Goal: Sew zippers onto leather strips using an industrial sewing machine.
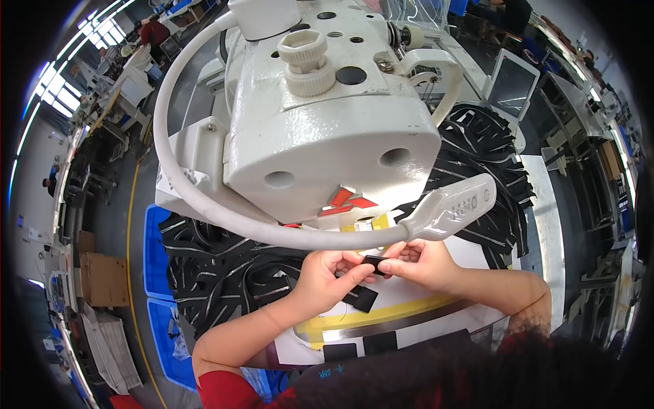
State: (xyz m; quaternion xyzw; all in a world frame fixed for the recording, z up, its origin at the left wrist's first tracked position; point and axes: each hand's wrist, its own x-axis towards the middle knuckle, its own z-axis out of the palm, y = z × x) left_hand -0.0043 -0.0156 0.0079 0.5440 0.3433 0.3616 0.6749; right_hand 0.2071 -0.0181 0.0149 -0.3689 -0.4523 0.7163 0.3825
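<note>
My left hand (330, 278) and my right hand (424, 264) are close together in front of a white sewing machine (327, 136). Both pinch a small black fabric piece (373, 262) between thumb and fingers. Just below my left hand, a black zipper end (361, 298) lies over the white and yellow work surface (381, 310). Whether it joins the pinched piece cannot be made out. The machine's head hides its needle area. A pale guard on a thick white cable (204, 211) hangs just above my right hand.
Black zipper strips (225, 273) heap up on the left, and another pile (484, 177) lies behind the machine on the right. Blue bins (158, 262) stand beside the table's left edge. Two dark patches (379, 343) lie at the near edge. Other people work far off.
</note>
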